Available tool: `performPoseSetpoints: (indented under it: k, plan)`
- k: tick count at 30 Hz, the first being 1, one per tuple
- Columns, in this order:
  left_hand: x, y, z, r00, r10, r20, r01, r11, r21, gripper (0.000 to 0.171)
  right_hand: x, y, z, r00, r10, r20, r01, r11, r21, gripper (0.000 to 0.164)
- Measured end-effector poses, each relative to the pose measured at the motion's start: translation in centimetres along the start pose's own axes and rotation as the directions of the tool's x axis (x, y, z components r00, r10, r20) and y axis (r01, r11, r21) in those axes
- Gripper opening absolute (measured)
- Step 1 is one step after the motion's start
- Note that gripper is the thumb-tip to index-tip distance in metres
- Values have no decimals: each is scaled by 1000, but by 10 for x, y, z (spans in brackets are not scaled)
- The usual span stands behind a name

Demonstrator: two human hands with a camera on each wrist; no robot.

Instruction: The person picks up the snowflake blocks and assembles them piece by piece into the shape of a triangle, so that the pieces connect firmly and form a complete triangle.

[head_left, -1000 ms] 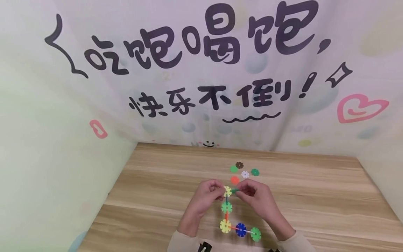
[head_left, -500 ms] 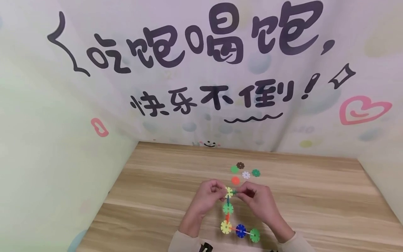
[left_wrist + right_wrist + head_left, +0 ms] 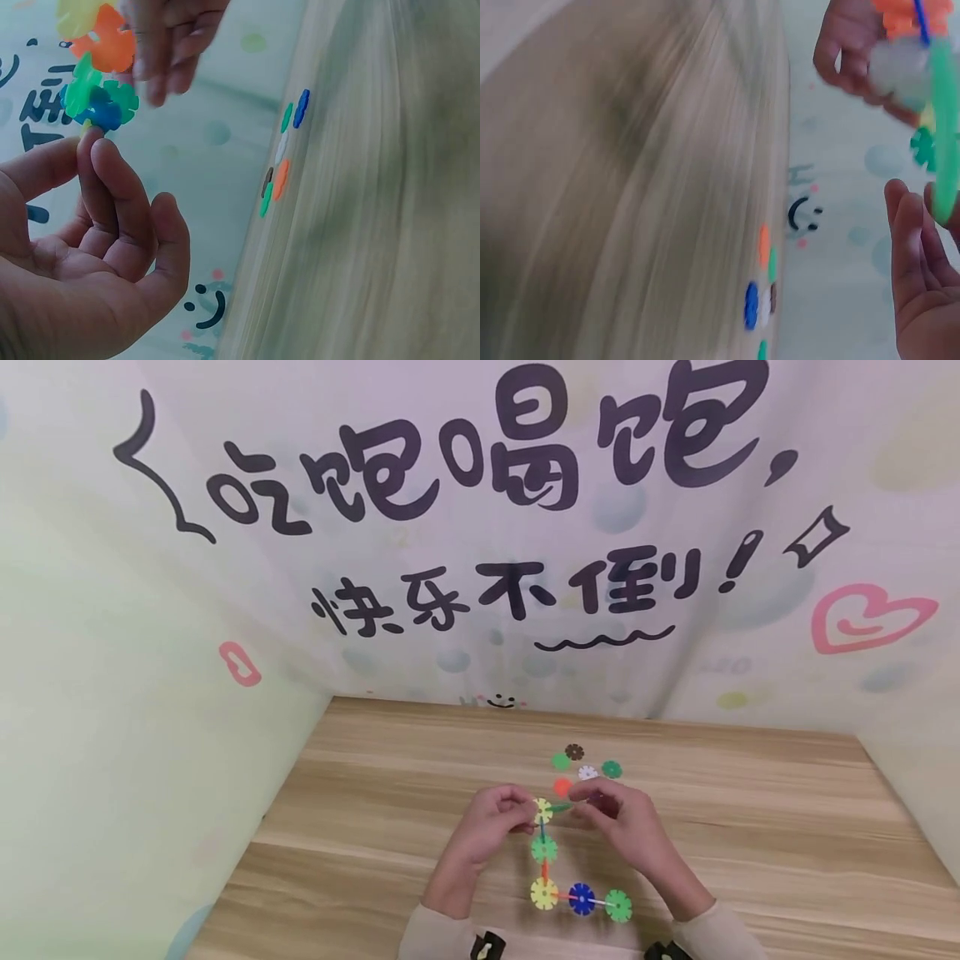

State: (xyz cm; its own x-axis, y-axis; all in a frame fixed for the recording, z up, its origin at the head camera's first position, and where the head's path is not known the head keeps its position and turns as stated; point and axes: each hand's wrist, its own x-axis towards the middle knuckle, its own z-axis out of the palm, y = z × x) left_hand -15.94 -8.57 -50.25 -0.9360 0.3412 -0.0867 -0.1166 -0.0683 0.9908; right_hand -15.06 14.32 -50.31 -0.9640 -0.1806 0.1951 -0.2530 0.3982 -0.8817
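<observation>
Head view: the right hand (image 3: 628,828) has let go! Its thumb and finger, pinched on the green disc (image 3: 559,807) half a second ago, now stand parted just beside it. The disc sticks out sideways from the yellow disc (image 3: 541,813), so that joint looks seated. The left hand (image 3: 487,828) pinches the yellow disc; from there the chain (image 3: 543,850) runs toward the worktop's (image 3: 375,810) near edge, loose discs (image 3: 574,752) lying nearer the far one. Left wrist: the pinch is tight. Right wrist: fingers relaxed, nothing gripped, thumb partly hidden, the green disc clear of the fingertips.
</observation>
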Motion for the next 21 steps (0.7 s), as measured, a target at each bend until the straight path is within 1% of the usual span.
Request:
performPoseSetpoints:
  k: [3, 6, 9, 12, 17, 21]
  plan:
    - [0, 1, -2, 1000, 13, -7, -13, 1000, 5, 14, 5, 10, -6, 994, 93, -48, -91, 995, 47, 18]
    - [0, 1, -4, 1000, 15, 4, -15, 1000, 2, 15, 8, 21, -10, 975, 201, -91, -192, 976, 101, 20]
    - [-1, 0, -5, 1000, 13, 19, -12, 1000, -10, 16, 9, 32, -12, 957, 266, -113, -251, 959, 130, 24]
    - [-1, -2, -5, 1000, 8, 24, -8, 1000, -19, 17, 9, 41, -13, 947, 299, -118, -287, 951, 112, 27]
    - [-2, -1, -4, 1000, 15, 23, -15, 1000, -16, 18, 10, 54, -13, 939, 329, -105, -324, 944, 61, 33]
    - [-3, 0, -2, 1000, 17, 21, -17, 1000, -13, 18, 11, 60, -11, 946, 316, -75, -319, 947, -23, 37]
